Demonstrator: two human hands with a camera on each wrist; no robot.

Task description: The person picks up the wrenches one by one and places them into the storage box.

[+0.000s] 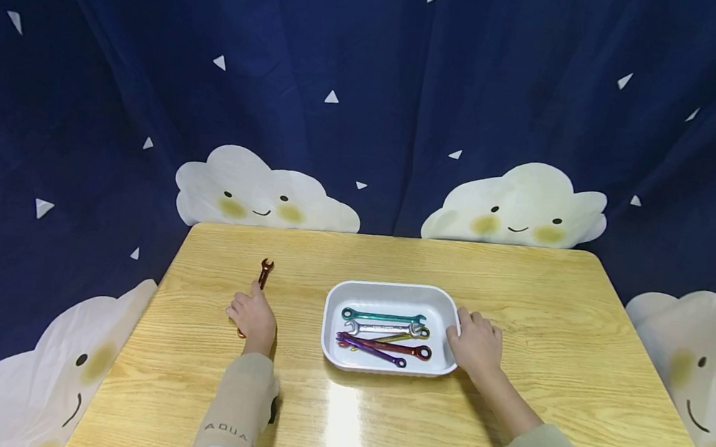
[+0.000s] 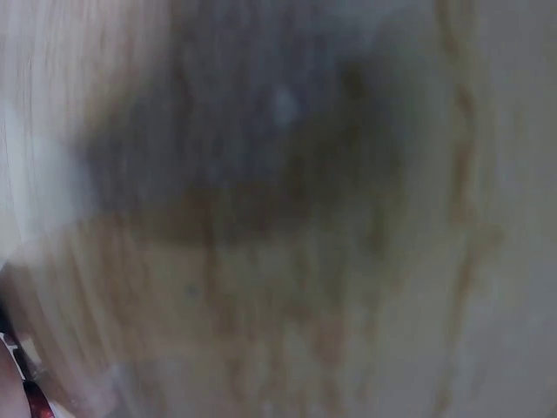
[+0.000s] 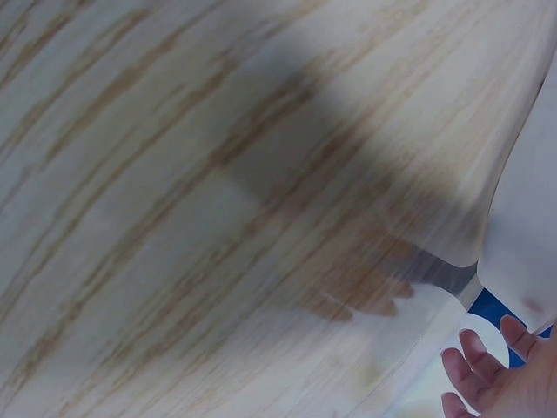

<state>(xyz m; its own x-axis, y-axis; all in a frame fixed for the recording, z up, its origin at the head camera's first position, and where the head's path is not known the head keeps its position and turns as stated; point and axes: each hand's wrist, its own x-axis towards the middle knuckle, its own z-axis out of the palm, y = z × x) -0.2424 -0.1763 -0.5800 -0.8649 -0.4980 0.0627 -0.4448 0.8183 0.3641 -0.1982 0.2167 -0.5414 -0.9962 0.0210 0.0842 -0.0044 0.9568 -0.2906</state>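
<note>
On the left of the table, my left hand (image 1: 254, 320) grips a dark red combination wrench (image 1: 265, 272). Its open jaw end sticks out past the fingers, and the other end peeks out below the hand. A shiny red bit of the wrench (image 2: 38, 401) shows at the corner of the left wrist view. My right hand (image 1: 477, 344) holds the right side of a white tray (image 1: 352, 289), thumb over the rim. Inside the tray lie several wrenches: teal (image 1: 384, 317), silver (image 1: 380, 329), yellow (image 1: 394, 338), red (image 1: 394, 348) and purple (image 1: 374, 352), partly overlapping.
Everything stands on a light wood-grain table (image 1: 531, 305) with rounded far corners. Behind and beside it hangs a dark blue curtain (image 1: 374, 52) with white triangles and smiling clouds.
</note>
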